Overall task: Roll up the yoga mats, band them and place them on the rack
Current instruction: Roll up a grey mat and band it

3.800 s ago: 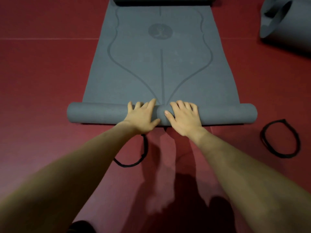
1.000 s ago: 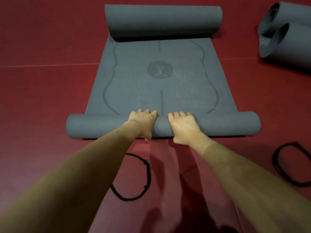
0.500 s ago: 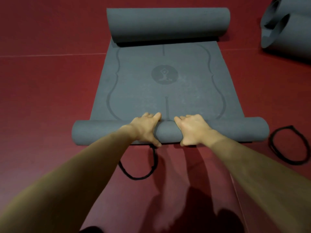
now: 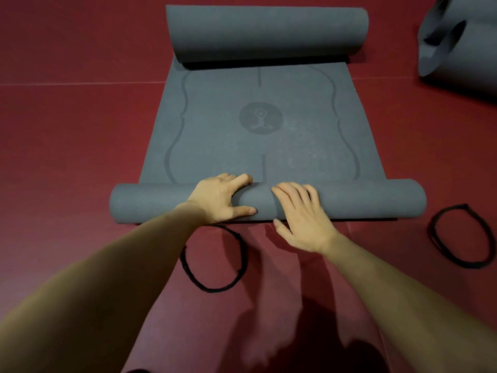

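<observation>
The right hand (image 4: 304, 216) has slid back over the roll (image 4: 349, 200) since half a second ago, fingers spread flat, holding nothing. The left hand (image 4: 223, 197) wraps the roll, thumb beneath, likely to keep it tight. The mat (image 4: 258, 125) lies half-rolled on the floor (image 4: 67, 130), its far end curled; two bands (image 4: 215, 259) wait close by.

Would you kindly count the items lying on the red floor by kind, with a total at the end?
Grey foam yoga mats: 3, namely the half-rolled one under the left hand and right hand, and two loosely rolled ones at far right.
Black loop bands: 2, one near the left forearm, one at right.
Total: 5.
</observation>
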`<action>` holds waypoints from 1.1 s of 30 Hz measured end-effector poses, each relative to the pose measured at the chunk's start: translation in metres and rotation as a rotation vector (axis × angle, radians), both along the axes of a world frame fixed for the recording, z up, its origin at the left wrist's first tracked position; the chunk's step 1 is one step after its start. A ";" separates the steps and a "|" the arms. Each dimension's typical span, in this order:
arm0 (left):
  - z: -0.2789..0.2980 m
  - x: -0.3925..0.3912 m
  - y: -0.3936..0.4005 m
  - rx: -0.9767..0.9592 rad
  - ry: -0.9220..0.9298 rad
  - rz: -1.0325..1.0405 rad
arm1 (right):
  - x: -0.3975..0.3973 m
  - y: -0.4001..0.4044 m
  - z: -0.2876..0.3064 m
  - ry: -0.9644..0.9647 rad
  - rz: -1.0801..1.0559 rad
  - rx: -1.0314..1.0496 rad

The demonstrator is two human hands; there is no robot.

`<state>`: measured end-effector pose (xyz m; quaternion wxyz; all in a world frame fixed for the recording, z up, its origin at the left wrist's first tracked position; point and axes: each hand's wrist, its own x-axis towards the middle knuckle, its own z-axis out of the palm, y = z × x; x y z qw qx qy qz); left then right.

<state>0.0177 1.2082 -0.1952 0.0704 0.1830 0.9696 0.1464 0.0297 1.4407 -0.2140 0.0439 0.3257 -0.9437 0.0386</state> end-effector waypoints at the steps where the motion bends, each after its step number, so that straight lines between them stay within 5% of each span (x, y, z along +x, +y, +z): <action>1: 0.001 -0.005 -0.001 -0.005 -0.039 0.004 | 0.003 -0.003 -0.004 0.004 -0.036 -0.016; 4: -0.001 -0.017 -0.002 -0.060 -0.011 0.024 | -0.012 -0.013 -0.006 -0.016 -0.099 -0.032; 12: -0.023 -0.007 0.025 -0.061 0.479 0.168 | -0.078 -0.022 0.011 -0.139 -0.093 0.084; 18: -0.029 -0.009 0.031 -0.077 0.416 0.246 | -0.063 -0.024 -0.005 0.121 -0.182 -0.224; 21: -0.021 -0.033 0.032 -0.070 0.321 0.290 | -0.050 -0.023 -0.014 0.243 -0.149 -0.220; 24: -0.008 -0.056 0.031 -0.110 0.159 0.309 | -0.053 -0.021 -0.016 0.176 -0.158 -0.175; 29: -0.012 -0.057 0.031 -0.163 0.403 0.301 | -0.086 -0.023 -0.002 0.011 -0.159 -0.039; 33: -0.014 -0.062 0.026 -0.078 0.327 0.273 | -0.117 -0.036 0.011 -0.120 -0.190 0.045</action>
